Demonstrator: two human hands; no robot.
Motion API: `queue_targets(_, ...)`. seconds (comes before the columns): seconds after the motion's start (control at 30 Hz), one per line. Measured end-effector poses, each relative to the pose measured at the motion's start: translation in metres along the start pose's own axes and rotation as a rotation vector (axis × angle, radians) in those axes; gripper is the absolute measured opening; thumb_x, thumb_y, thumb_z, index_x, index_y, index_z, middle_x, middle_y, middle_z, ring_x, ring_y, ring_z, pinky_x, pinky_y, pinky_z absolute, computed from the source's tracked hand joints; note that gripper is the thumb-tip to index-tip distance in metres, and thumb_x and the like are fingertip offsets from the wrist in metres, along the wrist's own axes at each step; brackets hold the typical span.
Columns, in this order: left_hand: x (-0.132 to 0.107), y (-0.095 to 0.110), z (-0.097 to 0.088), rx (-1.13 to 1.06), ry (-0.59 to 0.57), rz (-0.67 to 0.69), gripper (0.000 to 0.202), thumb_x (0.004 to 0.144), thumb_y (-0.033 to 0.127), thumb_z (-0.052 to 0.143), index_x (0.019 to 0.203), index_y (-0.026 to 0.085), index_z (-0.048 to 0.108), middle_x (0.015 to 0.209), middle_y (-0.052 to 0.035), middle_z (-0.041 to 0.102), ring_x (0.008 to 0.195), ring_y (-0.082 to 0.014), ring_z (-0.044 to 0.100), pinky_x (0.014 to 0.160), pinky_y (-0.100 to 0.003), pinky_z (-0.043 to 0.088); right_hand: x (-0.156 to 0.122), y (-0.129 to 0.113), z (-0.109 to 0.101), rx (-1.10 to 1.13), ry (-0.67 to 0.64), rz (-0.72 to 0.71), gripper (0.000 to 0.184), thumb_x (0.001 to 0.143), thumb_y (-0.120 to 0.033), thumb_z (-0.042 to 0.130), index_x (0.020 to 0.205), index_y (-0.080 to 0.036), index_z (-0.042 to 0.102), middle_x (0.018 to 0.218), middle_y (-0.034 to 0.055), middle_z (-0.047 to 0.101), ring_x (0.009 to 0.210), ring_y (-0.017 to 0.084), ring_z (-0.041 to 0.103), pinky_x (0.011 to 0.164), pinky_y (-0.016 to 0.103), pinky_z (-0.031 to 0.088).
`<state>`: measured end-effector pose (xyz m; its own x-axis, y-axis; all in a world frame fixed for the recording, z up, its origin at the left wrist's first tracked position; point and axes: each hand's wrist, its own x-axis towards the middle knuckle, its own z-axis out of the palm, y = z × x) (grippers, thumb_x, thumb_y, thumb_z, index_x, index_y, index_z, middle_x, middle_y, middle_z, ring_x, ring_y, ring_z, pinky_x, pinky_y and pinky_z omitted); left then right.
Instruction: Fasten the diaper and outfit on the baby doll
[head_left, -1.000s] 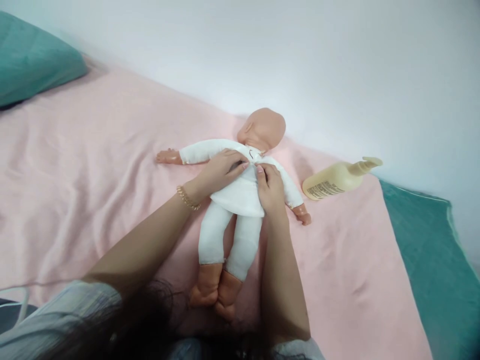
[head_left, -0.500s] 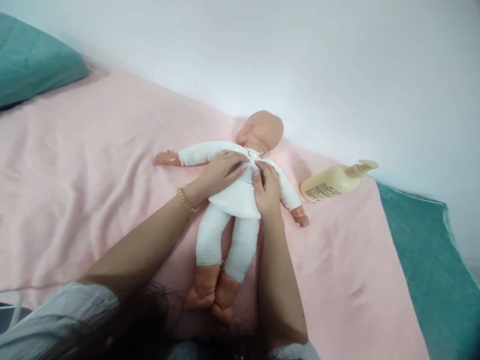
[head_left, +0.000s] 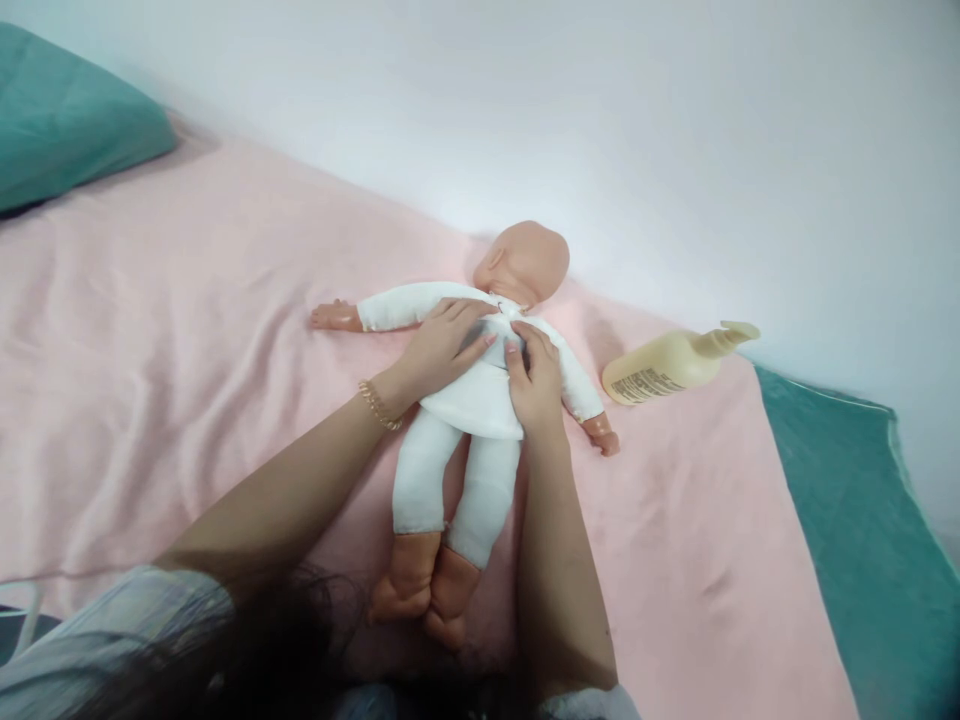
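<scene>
Slightly lower on the doll's back than a second ago, both thumbs have slid down, and the left fingers reach out straighter. The left hand [head_left: 442,345] rests on the doll [head_left: 480,392] with its fingers together and its thumb held well apart; the right hand [head_left: 536,385] lies opposite, fingers bent inward, thumb likewise apart. Neither closes around anything visible. A shaded grey patch of the white outfit shows between them, just below the neck.

The doll lies stretched out between the person's forearms, its bald head away from them, its face hidden, both arms spread and its bare feet close together. A gold bracelet [head_left: 379,405] circles the left wrist. Under the doll spreads a pink blanket [head_left: 187,280], where a yellow pump bottle [head_left: 652,372] lies to the right, near the doll's hand. Farther out are a green pillow [head_left: 75,120], a green cloth [head_left: 862,500] and a white wall [head_left: 540,110].
</scene>
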<state>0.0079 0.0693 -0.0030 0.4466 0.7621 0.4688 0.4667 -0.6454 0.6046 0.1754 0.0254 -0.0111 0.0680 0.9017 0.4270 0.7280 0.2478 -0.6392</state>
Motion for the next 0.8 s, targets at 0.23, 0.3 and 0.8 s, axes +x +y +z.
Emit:
queue_targets(0.23, 0.0003, -0.0005, -0.0001, 0.002, -0.023, -0.044, 0.035, 0.099, 0.035, 0.044, 0.125, 0.016, 0.057, 0.129, -0.0089, 0.064, 0.124, -0.0266, 0.051, 0.107, -0.042, 0.039, 0.0, 0.0016, 0.0, -0.01, -0.022, 0.003, 0.038, 0.099, -0.038, 0.039, 0.123, -0.017, 0.06, 0.134, 0.0114, 0.062, 0.128, 0.025, 0.052, 0.112, 0.048, 0.037)
queue_targets(0.3, 0.0008, 0.0002, -0.0007, -0.004, -0.03, -0.052, 0.034, 0.099, 0.036, 0.044, 0.122, 0.016, 0.059, 0.127, -0.0081, 0.065, 0.123, -0.0262, 0.052, 0.108, -0.042, 0.039, 0.0001, 0.0019, -0.0002, -0.011, -0.022, 0.003, 0.039, 0.099, -0.038, 0.039, 0.123, -0.017, 0.06, 0.134, 0.0117, 0.062, 0.128, 0.025, 0.052, 0.112, 0.048, 0.037)
queue_targets(0.8, 0.0007, 0.0007, -0.0002, -0.01, -0.033, -0.072, 0.04, 0.097, 0.034, 0.045, 0.13, 0.014, 0.054, 0.131, -0.0104, 0.062, 0.124, -0.0277, 0.049, 0.108, -0.044, 0.039, -0.0002, 0.0006, -0.0012, -0.017, -0.047, 0.002, 0.042, 0.099, -0.04, 0.038, 0.13, -0.019, 0.057, 0.139, 0.0106, 0.059, 0.132, 0.024, 0.049, 0.114, 0.049, 0.035)
